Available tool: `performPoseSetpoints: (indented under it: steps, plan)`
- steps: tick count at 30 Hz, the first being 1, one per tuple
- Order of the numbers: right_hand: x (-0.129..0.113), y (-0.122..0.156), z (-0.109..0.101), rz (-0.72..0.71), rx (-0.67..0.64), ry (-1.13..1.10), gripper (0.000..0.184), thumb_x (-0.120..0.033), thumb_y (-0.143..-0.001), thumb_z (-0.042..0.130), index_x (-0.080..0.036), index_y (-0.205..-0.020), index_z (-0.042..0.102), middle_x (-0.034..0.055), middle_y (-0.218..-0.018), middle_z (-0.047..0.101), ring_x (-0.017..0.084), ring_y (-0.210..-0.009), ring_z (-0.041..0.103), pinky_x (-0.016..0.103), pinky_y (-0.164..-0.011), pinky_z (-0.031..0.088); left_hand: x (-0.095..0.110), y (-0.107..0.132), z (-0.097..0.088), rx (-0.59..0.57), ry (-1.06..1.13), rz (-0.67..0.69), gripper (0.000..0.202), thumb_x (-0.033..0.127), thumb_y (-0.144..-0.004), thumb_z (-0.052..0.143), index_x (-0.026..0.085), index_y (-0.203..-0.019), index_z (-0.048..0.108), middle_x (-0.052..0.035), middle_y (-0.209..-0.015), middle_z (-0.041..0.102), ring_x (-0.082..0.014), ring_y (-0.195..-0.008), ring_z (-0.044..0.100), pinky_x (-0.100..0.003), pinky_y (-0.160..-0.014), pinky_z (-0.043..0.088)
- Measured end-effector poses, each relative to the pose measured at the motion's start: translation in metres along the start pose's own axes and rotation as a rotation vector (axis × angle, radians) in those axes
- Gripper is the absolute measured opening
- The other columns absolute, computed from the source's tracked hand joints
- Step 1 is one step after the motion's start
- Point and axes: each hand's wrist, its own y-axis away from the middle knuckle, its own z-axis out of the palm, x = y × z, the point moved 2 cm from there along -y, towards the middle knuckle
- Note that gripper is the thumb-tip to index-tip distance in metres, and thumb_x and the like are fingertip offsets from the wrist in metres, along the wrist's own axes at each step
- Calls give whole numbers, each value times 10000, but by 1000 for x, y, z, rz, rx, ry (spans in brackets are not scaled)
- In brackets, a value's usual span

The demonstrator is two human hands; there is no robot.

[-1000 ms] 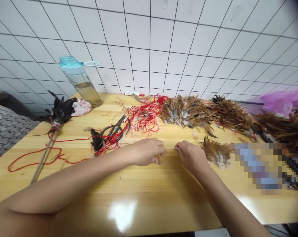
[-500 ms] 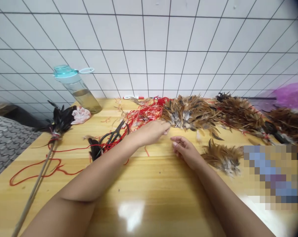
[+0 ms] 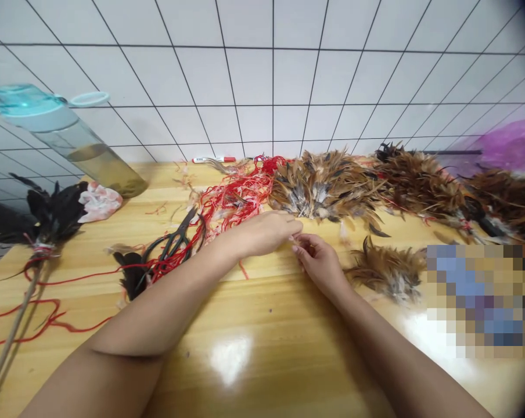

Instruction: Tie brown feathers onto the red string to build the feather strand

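Clock directions taken from the hands. Nearest: bare worktop (image 3: 254, 360). Left hand (image 3: 269, 233): palm down, fingers loosely bent, pointing to three o'clock. Right hand (image 3: 321, 264): half curled, thumb and forefinger nearly closed. Fingertips of both meet or overlap; cannot tell whether anything is pinched between them.

Step in hand, judged: fine two-handed fingertip work just short of the feathers. Next move seems to call for a light, precise pinch, with quills kept aligned.

Between three and four: small brown feather bunch (image 3: 388, 273), just beside the right hand, quills toward the near side. At nine: black scissors (image 3: 173, 241) amid red string (image 3: 178, 258); farther out, a stick (image 3: 12, 348) headed with black feathers (image 3: 56, 215).

Beyond, at ten: tangle of red and white strands (image 3: 240, 194). At one: brown feather pile (image 3: 327, 183), fanned, quill ends toward the hands.

Far side, containers. Between nine and ten: clear bottle (image 3: 82, 142), tilted in view, blue lid, part-filled with amber liquid, dark matter at bottom. Between two and three: purple plastic bag (image 3: 513, 145); contents not discernible.
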Motion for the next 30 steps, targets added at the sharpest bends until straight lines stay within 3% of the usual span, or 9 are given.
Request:
performPoseSetpoints:
  steps: [4,8,11,16,21,26,30]
  plan:
    - [1,1,-1,-19,8,37,198,-376,-814,565,-208,-727,623,-8,-615,536,104,-474,458,248,-450,358,8,0,-2,73,30,48,126,136,-873,482,179,-840,596,-38,-827,568,-159,-793,505,-274,-702,377]
    - [-6,0,-8,108,31,-271,277,-473,-739,639,-201,-713,592,-33,-539,492,91,-459,412,218,-423,296,4,4,-11,434,67,-66,149,231,-916,468,168,-969,592,-80,-1008,598,-192,-984,518,-313,-869,404]
    - [-13,-1,-12,113,107,-465,330,-505,-679,690,-196,-732,588,-42,-563,466,75,-475,392,200,-412,253,1,7,-14,637,177,-271,139,215,-909,464,159,-895,590,-63,-928,610,-176,-924,537,-310,-861,419]
    - [-14,0,-11,101,166,-521,335,-513,-688,681,-198,-748,583,-49,-574,444,71,-464,369,202,-400,215,9,-3,14,483,567,-397,112,229,-842,554,164,-852,644,-28,-851,642,-134,-770,563,-256,-704,447]
    - [-9,4,-6,54,132,-410,325,-519,-764,622,-202,-736,557,-54,-531,438,82,-465,342,219,-432,227,14,-12,41,482,822,-411,183,259,-809,606,160,-949,668,-43,-909,678,-138,-820,603,-263,-758,471]
    - [-10,6,-4,13,71,-200,300,-492,-841,531,-201,-775,552,-52,-523,449,100,-484,373,238,-472,280,12,-10,42,470,882,-383,141,268,-835,562,147,-841,633,-22,-779,654,-125,-734,578,-252,-714,460]
    - [-9,5,-3,15,85,-175,269,-472,-845,520,-204,-858,537,-57,-549,475,102,-488,398,240,-486,303,9,-7,31,481,723,-404,126,246,-835,544,147,-835,623,-24,-812,636,-127,-751,556,-245,-681,426]
